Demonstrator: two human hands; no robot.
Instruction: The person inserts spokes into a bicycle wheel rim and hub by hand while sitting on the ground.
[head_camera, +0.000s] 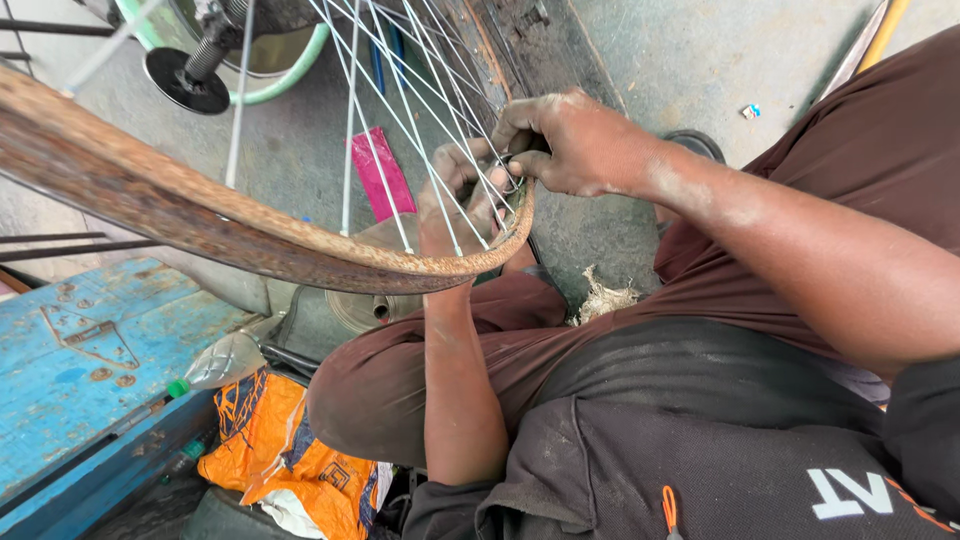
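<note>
A rusty bicycle wheel rim (200, 215) curves across the view from the upper left to the middle, with several thin silver spokes (385, 110) running up from it. My left hand (460, 195) reaches up behind the rim and spokes, fingers curled around the rim's inner side. My right hand (570, 140) comes in from the right, fingers pinched together on a spoke end at the rim's edge. Both hands are grimy and touch the wheel at the same spot.
A blue painted wooden box (80, 360) lies at lower left. Beside it lie an orange bag (290, 460) and a clear plastic bottle (220, 360). A pink strip (380, 175) rests on the concrete floor. A black stand base (185, 80) is at upper left.
</note>
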